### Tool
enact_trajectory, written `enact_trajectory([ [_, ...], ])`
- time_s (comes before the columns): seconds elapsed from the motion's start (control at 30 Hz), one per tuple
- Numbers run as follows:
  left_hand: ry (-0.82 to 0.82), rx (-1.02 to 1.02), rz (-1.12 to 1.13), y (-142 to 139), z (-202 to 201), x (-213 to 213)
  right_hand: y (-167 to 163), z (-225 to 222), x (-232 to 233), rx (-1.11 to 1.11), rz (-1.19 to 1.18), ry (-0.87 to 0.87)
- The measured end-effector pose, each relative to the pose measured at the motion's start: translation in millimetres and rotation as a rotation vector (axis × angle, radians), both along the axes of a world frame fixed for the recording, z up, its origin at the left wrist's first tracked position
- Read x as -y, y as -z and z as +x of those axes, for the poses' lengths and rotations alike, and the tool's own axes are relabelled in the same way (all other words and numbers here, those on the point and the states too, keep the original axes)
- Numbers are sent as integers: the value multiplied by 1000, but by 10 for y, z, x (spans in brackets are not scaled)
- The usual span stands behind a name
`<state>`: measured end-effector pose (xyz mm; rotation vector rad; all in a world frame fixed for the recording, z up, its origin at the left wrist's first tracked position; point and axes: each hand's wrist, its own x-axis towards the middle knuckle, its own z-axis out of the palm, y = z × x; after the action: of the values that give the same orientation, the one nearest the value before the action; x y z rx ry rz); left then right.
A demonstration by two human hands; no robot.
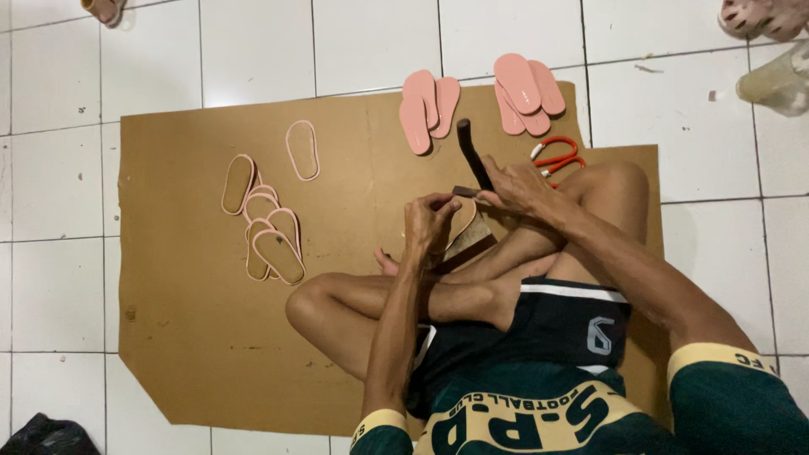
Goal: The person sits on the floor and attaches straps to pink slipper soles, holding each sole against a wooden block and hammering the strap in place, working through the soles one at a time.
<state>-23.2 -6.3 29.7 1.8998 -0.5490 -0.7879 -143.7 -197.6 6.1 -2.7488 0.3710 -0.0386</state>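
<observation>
Sitting cross-legged at lower centre-right of frame, person in green/yellow jersey (522, 417) & dark shorts (556, 324), bare legs folded over a sheet of brown cardboard (194, 337) laid on white floor tiles (59, 295).

Just above the knees, mid-frame: left hand (428, 223) has fingers curled shut, pinching the near edge of a pink sole piece (463, 221) that rests on a wooden block (474, 240). Right hand (516, 187) sits just right of it, fingers wrapped tight round a dark-handled tool (474, 153); handle sticks up toward top of frame, working end meets the sole between both hands. Blade shape can't be made out.

Left of the hands, centre-left on the cardboard: loose pile of tan insoles w/ pink rims (265, 236), some overlapping, plus one empty pink outline ring (302, 150) apart, higher up.

Farther, at the cardboard's top edge: two stacks of pink sandal soles (428, 108) & (527, 93). Red-handled scissors (556, 157) lie just right of the right hand, beside the raised knee.

Top right corner: clear plastic container (779, 82) on the tiles. Bottom left corner: dark bag (46, 434).
</observation>
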Motion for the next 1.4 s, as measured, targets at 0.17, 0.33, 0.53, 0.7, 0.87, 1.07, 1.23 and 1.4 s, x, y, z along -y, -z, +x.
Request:
enact_trajectory([
  [0.17,71,106,-30,147,54,-13,-44,0,76,-85,31,52],
  [0.33,78,79,-79,287,69,2,-9,117,52,-102,1,44],
  [0.53,-21,-32,-2,139,-10,29,48,70,55,-33,2,-28],
  [0.7,6,36,-1,31,-3,-12,-3,54,109,-40,-23,-69],
  [0.87,76,15,-200,105,67,-36,-45,83,120,-59,29,28],
  [1.07,63,57,10,110,60,-3,26,131,59,-52,-13,8],
  [1.23,-49,-5,56,1,-32,-1,39,123,35,-79,-17,-34],
  [1.4,-7,81,-20,-50,-11,-1,9,53,69,-31,-10,-79],
])
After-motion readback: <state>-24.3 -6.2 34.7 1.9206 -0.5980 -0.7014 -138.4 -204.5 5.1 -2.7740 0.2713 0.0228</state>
